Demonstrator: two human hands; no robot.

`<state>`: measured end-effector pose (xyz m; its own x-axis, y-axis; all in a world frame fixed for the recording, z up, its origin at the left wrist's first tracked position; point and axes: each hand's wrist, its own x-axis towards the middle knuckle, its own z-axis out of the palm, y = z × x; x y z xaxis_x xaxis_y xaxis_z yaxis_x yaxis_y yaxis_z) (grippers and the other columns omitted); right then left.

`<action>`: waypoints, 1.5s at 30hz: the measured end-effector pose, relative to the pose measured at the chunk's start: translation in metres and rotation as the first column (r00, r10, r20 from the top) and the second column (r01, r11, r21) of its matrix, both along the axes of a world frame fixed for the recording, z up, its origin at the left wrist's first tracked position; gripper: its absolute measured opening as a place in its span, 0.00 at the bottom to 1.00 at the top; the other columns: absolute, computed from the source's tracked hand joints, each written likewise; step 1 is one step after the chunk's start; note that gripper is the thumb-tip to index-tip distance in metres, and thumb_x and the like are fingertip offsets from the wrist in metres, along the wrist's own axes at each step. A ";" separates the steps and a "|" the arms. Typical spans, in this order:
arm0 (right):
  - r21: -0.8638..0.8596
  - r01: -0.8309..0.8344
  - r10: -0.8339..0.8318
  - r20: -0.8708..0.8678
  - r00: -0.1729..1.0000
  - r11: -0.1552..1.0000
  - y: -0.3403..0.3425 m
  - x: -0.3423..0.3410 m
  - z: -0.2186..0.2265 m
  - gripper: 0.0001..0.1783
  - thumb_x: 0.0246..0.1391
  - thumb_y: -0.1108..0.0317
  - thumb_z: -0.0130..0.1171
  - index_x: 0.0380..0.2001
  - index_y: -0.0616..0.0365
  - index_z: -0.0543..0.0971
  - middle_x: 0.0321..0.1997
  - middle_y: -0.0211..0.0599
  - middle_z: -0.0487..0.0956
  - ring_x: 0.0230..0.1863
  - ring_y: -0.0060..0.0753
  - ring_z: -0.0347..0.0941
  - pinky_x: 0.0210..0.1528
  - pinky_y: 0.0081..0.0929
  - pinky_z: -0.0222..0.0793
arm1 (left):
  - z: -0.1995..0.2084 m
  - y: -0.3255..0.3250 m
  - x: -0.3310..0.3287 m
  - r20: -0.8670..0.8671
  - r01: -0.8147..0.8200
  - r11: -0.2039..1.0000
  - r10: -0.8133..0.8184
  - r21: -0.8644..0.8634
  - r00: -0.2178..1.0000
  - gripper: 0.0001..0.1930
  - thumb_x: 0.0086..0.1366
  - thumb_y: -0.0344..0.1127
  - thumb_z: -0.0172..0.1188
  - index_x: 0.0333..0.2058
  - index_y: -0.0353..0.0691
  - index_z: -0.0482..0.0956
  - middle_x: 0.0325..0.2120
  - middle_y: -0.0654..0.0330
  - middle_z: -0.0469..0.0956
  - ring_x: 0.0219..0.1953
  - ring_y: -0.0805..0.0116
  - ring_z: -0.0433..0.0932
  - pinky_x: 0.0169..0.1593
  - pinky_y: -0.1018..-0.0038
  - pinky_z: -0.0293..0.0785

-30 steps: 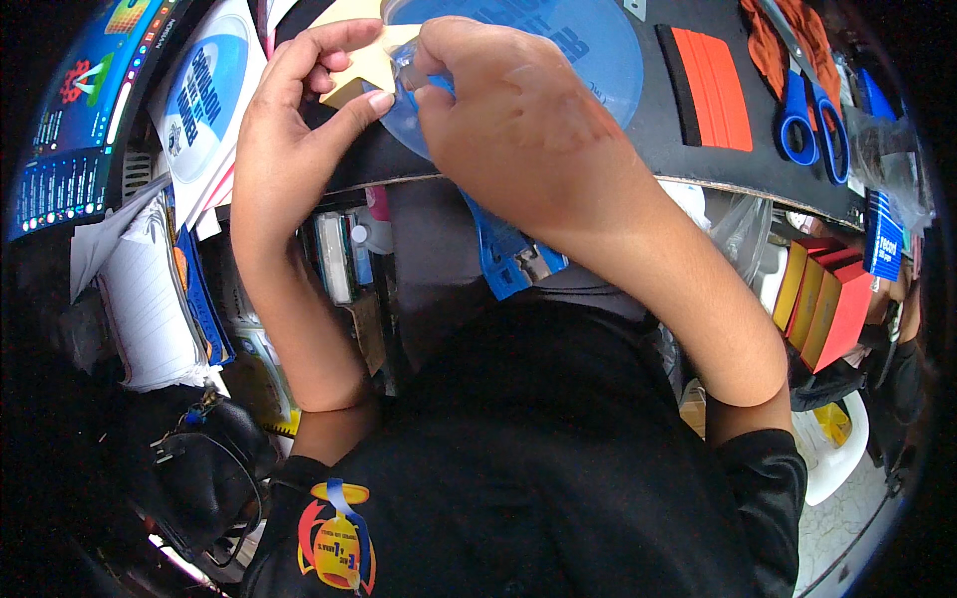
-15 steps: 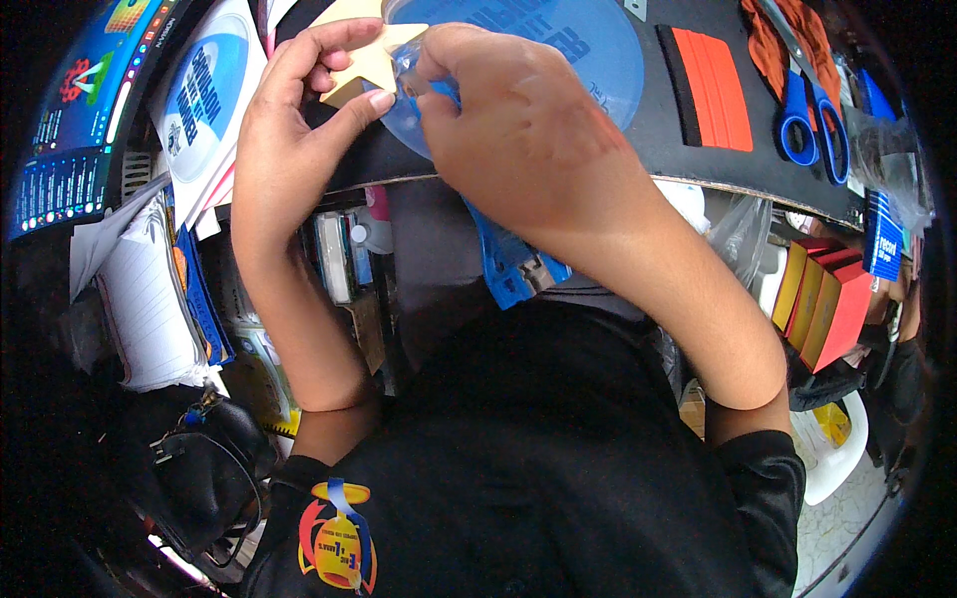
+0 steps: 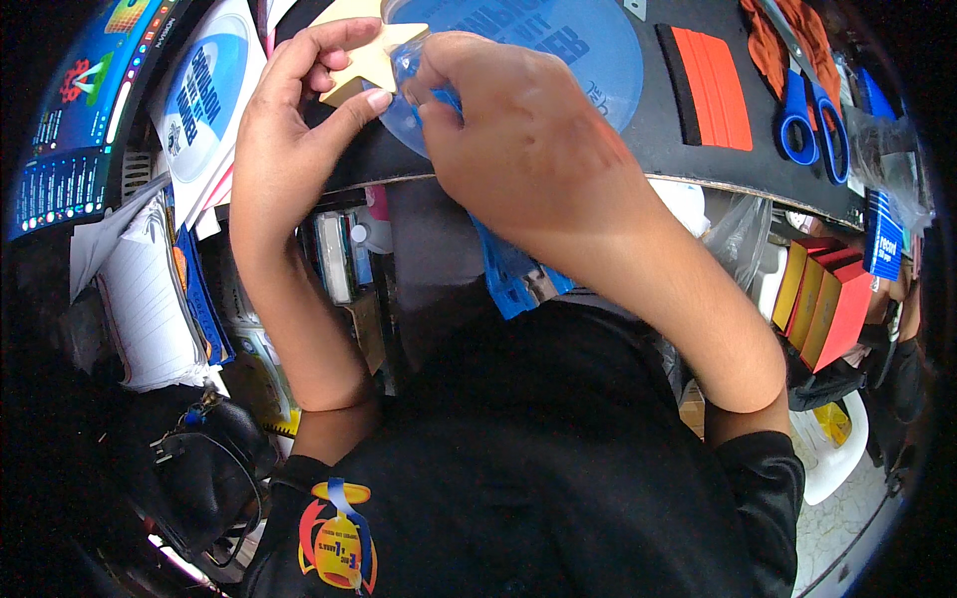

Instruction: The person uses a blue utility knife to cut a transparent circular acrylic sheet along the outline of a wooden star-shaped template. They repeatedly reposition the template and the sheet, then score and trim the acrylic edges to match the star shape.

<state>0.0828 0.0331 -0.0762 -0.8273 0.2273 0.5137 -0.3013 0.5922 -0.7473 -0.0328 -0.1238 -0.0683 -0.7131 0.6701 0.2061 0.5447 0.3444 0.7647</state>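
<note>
At the far edge of the black table, my left hand (image 3: 299, 105) holds a pale yellow, thick star-shaped piece (image 3: 371, 62), thumb and fingers on its sides. My right hand (image 3: 528, 135) is beside it, fingers pinched on a glossy strip of clear and blue plastic (image 3: 449, 97), mostly hidden by the hand. From under the right wrist, over the table's front edge, hangs a shiny blue strip (image 3: 513, 269); whether both are one piece I cannot tell. Behind the right hand lies a round translucent blue disc (image 3: 603, 60) with dark lettering.
Right of the disc lie an orange squeegee (image 3: 713, 90) with a black edge, and blue-handled scissors (image 3: 812, 125) on a rust-coloured cloth (image 3: 778, 45). At left are a printed oval sheet (image 3: 209, 95) and a screen (image 3: 85, 110). Red and gold boxes (image 3: 827, 299) stand at lower right.
My right hand has shifted slightly, and the hanging blue strip has swung and turned a little lower. The left hand and the star stay in place.
</note>
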 end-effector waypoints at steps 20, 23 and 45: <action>-0.048 -0.032 0.034 0.041 0.999 0.998 0.001 0.005 0.000 0.03 0.49 0.77 0.55 0.29 0.64 0.74 0.27 0.56 0.77 0.34 0.61 0.76 0.36 0.47 0.71 | 0.000 -0.001 0.000 0.009 0.000 1.000 0.000 0.003 1.000 0.22 0.54 0.25 0.67 0.50 0.41 0.80 0.36 0.67 0.72 0.39 0.75 0.65 0.49 0.81 0.65; -0.010 -0.055 0.055 -0.027 0.998 0.998 0.002 0.008 -0.001 0.02 0.48 0.78 0.53 0.27 0.66 0.72 0.25 0.59 0.76 0.33 0.64 0.76 0.36 0.50 0.71 | 0.001 -0.002 0.000 0.040 0.004 1.000 -0.005 0.026 0.999 0.19 0.58 0.27 0.66 0.50 0.40 0.80 0.37 0.66 0.72 0.39 0.75 0.65 0.49 0.80 0.65; -0.173 0.064 -0.033 0.177 0.984 0.983 0.017 0.006 -0.007 0.08 0.52 0.71 0.61 0.35 0.63 0.78 0.19 0.43 0.74 0.22 0.39 0.74 0.28 0.33 0.69 | 0.001 0.018 0.010 0.209 -0.318 0.938 0.286 0.139 0.935 0.11 0.65 0.36 0.63 0.39 0.32 0.81 0.29 0.64 0.79 0.32 0.79 0.73 0.39 0.83 0.69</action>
<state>0.0889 0.0501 -0.0836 -0.8854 0.3443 0.3122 -0.1327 0.4564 -0.8798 -0.0227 -0.1061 -0.0674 -0.9120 0.3844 0.1432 0.2801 0.3285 0.9020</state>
